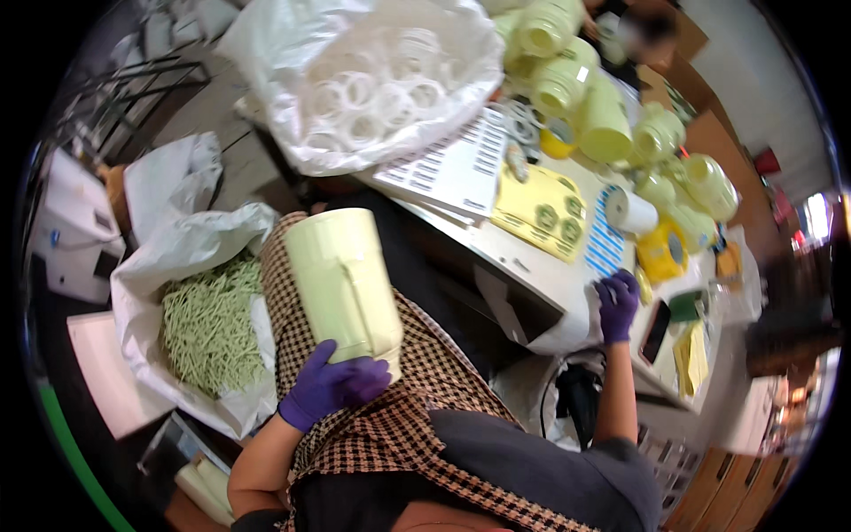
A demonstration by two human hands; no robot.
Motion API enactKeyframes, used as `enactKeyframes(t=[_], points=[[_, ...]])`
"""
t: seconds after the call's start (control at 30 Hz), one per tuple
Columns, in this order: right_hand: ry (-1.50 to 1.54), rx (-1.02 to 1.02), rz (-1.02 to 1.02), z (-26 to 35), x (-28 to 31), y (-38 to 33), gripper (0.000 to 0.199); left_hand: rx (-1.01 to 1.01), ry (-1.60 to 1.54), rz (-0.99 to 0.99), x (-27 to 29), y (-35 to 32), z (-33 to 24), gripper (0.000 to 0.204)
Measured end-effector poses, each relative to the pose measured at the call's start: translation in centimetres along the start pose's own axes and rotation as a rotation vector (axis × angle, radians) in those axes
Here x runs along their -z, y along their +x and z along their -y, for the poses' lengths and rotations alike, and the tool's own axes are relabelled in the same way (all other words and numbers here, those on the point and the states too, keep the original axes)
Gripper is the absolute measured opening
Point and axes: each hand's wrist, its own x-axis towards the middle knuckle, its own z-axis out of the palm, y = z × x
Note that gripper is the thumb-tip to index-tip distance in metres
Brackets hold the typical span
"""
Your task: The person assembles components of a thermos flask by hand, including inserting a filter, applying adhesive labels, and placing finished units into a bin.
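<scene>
My left hand (332,387), in a purple glove, grips the bottom end of a pale yellow plastic jug (341,284). The jug is tilted over my lap, its moulded handle facing right and its wider end pointing away from me. At the table's near edge is my right hand (618,309), gloved alike, with bent fingers drawn together. Its fingertips meet the near end of a blue-striped sheet (605,239); whatever they pinch is too small to make out. Beside that sheet lies a yellow sheet of printed green labels (542,211).
A white sack of clear rings (372,93) stands at the far left of the table (523,266). Several pale yellow jugs (607,120) crowd the back. Left of my lap sits a sack of thin green strips (213,328). A phone (655,332) lies near the right edge.
</scene>
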Motion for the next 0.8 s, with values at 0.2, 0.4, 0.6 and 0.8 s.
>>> enactKeyframes(t=[0.2, 0.4, 0.6, 0.8], points=[[0.633, -0.165, 0.244, 18.6, -4.5, 7.7, 0.004, 0.012, -0.243, -0.059, -0.6, -0.1, 0.2, 0.040], [1.049, 0.002, 0.808, 32.9, -14.7, 13.6, 0.015, 0.246, -0.606, 0.024, -0.6, -0.6, -0.9, 0.036], [0.971, -0.033, 1.019, 34.5, -16.9, 14.9, 0.020, 0.240, -0.411, -0.019, 0.9, 0.1, -0.3, 0.034], [0.839, -0.077, 0.939, 35.0, -18.6, 13.0, 0.024, 0.196, -0.577, 0.059, 1.1, 0.4, 0.6, 0.034]])
